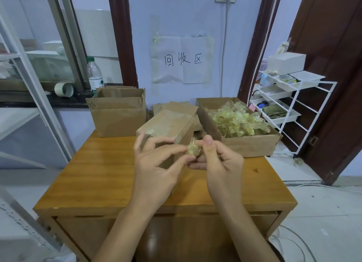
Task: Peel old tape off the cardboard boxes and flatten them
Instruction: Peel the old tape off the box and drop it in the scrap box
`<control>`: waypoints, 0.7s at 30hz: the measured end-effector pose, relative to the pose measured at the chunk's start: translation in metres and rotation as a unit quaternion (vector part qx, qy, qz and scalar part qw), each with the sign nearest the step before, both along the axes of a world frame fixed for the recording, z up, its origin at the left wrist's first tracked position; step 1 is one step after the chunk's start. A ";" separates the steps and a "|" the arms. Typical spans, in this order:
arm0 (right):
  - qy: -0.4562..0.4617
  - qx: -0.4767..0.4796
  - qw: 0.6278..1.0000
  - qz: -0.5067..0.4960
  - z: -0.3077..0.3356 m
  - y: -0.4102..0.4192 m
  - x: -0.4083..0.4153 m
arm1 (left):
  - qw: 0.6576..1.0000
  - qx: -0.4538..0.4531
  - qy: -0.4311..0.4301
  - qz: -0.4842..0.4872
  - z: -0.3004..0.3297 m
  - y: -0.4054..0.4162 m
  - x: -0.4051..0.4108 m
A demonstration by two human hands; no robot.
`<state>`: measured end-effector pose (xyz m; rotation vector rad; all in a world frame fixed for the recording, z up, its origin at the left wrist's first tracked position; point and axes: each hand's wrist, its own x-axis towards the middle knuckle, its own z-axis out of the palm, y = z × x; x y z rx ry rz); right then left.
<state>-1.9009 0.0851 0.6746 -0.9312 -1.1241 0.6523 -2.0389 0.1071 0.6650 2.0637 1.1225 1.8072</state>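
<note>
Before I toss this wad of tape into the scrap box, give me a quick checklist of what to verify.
1. Tape wad off the box: ok, balled up between both hands.
2. Right hand pinching the wad: ok.
3. Left hand free of the sticky tape: not ok, fingertips touch it.
4. Scrap box open and in reach: ok, at right on the table, piled with tape.
5. Small box fully peeled: not ok, clear tape shows on its top.
6. Small box flattened: not ok.
</note>
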 end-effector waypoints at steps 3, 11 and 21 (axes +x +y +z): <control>0.080 -0.083 0.985 0.126 0.005 -0.003 0.009 | 0.999 -0.027 -0.024 -0.020 0.002 0.000 -0.006; 0.038 -0.115 0.969 0.215 0.002 0.002 0.012 | 0.999 -0.020 0.004 0.030 0.006 -0.002 -0.001; -0.027 -0.040 0.997 0.067 -0.001 -0.001 0.012 | 0.996 0.057 0.066 0.022 -0.006 -0.003 -0.002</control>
